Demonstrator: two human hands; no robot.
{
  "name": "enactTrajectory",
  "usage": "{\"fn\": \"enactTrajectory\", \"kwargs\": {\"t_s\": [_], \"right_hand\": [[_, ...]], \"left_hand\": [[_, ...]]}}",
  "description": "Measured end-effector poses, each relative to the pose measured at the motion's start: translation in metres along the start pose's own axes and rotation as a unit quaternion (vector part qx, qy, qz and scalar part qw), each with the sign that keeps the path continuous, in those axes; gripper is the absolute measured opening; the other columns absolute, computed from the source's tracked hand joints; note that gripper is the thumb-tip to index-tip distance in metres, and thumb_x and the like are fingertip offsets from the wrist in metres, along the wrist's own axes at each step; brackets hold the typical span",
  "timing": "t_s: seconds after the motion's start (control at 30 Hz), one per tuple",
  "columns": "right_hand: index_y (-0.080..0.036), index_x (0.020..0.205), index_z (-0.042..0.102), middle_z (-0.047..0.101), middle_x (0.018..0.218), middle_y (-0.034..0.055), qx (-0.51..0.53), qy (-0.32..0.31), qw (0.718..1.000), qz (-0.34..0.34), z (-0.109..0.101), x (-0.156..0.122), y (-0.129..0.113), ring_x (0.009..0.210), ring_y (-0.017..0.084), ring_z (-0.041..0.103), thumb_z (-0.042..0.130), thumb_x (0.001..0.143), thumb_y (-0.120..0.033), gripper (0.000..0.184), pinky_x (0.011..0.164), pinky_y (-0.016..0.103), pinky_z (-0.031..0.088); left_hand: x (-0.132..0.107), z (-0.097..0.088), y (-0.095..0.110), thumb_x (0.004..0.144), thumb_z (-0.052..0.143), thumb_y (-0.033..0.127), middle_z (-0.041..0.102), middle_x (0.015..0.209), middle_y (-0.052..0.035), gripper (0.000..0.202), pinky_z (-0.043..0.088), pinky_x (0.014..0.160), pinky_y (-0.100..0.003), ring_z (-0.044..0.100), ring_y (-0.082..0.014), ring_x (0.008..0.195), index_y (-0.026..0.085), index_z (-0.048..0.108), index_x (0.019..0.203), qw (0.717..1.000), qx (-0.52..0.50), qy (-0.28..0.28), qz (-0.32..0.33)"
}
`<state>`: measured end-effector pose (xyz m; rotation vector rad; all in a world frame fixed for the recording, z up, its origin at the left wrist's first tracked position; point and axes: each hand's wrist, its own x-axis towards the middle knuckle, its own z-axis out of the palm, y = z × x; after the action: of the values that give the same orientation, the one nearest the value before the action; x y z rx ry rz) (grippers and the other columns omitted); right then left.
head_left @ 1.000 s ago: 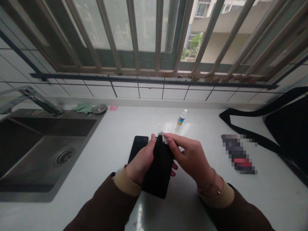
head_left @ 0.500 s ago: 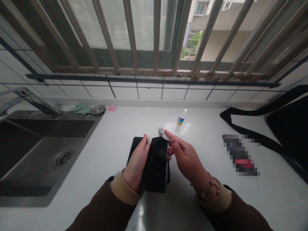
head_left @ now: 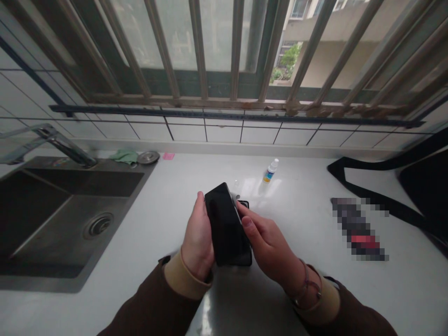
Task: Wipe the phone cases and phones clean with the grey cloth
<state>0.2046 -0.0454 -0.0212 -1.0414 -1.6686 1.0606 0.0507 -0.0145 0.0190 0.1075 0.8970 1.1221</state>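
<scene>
My left hand (head_left: pixel 198 238) is wrapped round the left side of a black smartphone (head_left: pixel 226 226), held tilted above the counter with its dark glossy face up. At the phone's right edge is my right hand (head_left: pixel 271 242), fingers bent against it. A crumpled grey-white wipe (head_left: pixel 235 196) pokes out beyond those fingertips, mostly hidden by the phone. Behind the phone shows the corner of another black flat piece (head_left: pixel 246 204), perhaps a phone case; most of it is covered.
A small white bottle (head_left: pixel 270 171) with a blue and yellow label stands on the white counter (head_left: pixel 150 224). To the left are a steel sink (head_left: pixel 63 233), a tap (head_left: pixel 66 147), a green cloth (head_left: pixel 124 157) and a drain lid (head_left: pixel 148 157). A black strap (head_left: pixel 371 193) lies right.
The phone has turned, its top swinging left and up, over the black piece beneath. My right hand has moved in against its right edge, and less of the wipe shows. The view has shifted slightly.
</scene>
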Motion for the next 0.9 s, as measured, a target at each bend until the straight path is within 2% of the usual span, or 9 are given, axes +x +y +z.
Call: {"fn": "enactTrajectory", "kwargs": {"t_s": [0.07,0.17,0.37,0.5,0.63,0.73,0.83,0.9], "right_hand": [[-0.027,0.158,0.062,0.071,0.152,0.0085,0.011,0.004,1.0,0.0,0.002,-0.001,-0.002,0.139,0.031,0.07,0.048,0.115,-0.051,0.051,0.113,0.049,0.06],[-0.027,0.156,0.064,0.074,0.147,0.0085,0.022,0.021,0.999,0.01,0.003,-0.001,-0.002,0.137,0.031,0.071,0.05,0.114,-0.049,0.05,0.112,0.049,0.061],[-0.03,0.156,0.063,0.072,0.15,0.0076,0.022,0.029,0.999,0.005,0.005,-0.003,0.001,0.139,0.032,0.07,0.055,0.113,-0.045,0.047,0.117,0.055,0.058],[-0.029,0.149,0.071,0.076,0.144,0.0081,0.064,0.029,0.997,0.026,0.006,-0.004,0.0,0.135,0.032,0.073,0.063,0.11,-0.045,0.043,0.116,0.057,0.059],[-0.03,0.138,0.077,0.081,0.134,0.0072,0.19,0.02,0.978,0.079,0.011,-0.001,0.002,0.124,0.03,0.078,0.076,0.101,-0.048,0.041,0.112,0.056,0.062],[-0.029,0.134,0.079,0.083,0.129,0.0068,0.256,0.005,0.958,0.127,0.015,0.002,0.006,0.123,0.029,0.078,0.082,0.095,-0.05,0.044,0.112,0.056,0.062],[-0.027,0.136,0.078,0.081,0.133,0.0087,0.304,-0.002,0.937,0.172,0.019,0.004,0.01,0.122,0.029,0.078,0.085,0.092,-0.052,0.051,0.111,0.055,0.063],[-0.027,0.137,0.078,0.079,0.138,0.0101,0.329,-0.001,0.926,0.187,0.021,0.004,0.01,0.125,0.03,0.077,0.087,0.091,-0.051,0.053,0.112,0.054,0.062]], "left_hand": [[0.0,-0.001,0.001,0.114,0.033,0.057,0.08,0.08,-0.0135,0.068,0.065,0.085,-0.041,0.078,-0.0256,0.073,0.01,0.081,0.098,1.0,0.006,-0.004,0.006],[0.002,-0.002,0.002,0.114,0.033,0.056,0.08,0.082,-0.0144,0.067,0.064,0.079,-0.039,0.077,-0.0252,0.07,0.01,0.081,0.097,1.0,0.008,0.003,0.008],[0.004,-0.003,0.008,0.113,0.035,0.056,0.082,0.094,-0.0158,0.066,0.065,0.082,-0.04,0.078,-0.0256,0.078,0.008,0.08,0.114,0.998,-0.038,0.006,0.041],[0.005,-0.006,0.017,0.112,0.034,0.06,0.081,0.097,-0.0163,0.068,0.065,0.078,-0.04,0.077,-0.0255,0.079,0.007,0.076,0.124,0.996,-0.063,0.032,0.062],[0.008,-0.01,0.025,0.111,0.033,0.067,0.079,0.095,-0.0136,0.069,0.065,0.077,-0.042,0.076,-0.0252,0.077,0.013,0.076,0.109,0.985,-0.087,0.061,0.138],[0.01,-0.011,0.024,0.108,0.041,0.072,0.077,0.091,-0.0087,0.064,0.065,0.089,-0.042,0.077,-0.0236,0.083,0.018,0.074,0.098,0.966,-0.11,0.067,0.223],[0.008,-0.009,0.015,0.108,0.046,0.07,0.074,0.093,-0.0049,0.056,0.061,0.106,-0.043,0.077,-0.0215,0.098,0.022,0.075,0.108,0.94,-0.106,0.042,0.321],[0.006,-0.008,0.007,0.109,0.048,0.067,0.072,0.099,-0.0032,0.05,0.059,0.11,-0.042,0.077,-0.0204,0.103,0.027,0.074,0.119,0.925,-0.079,0.028,0.37]]}}
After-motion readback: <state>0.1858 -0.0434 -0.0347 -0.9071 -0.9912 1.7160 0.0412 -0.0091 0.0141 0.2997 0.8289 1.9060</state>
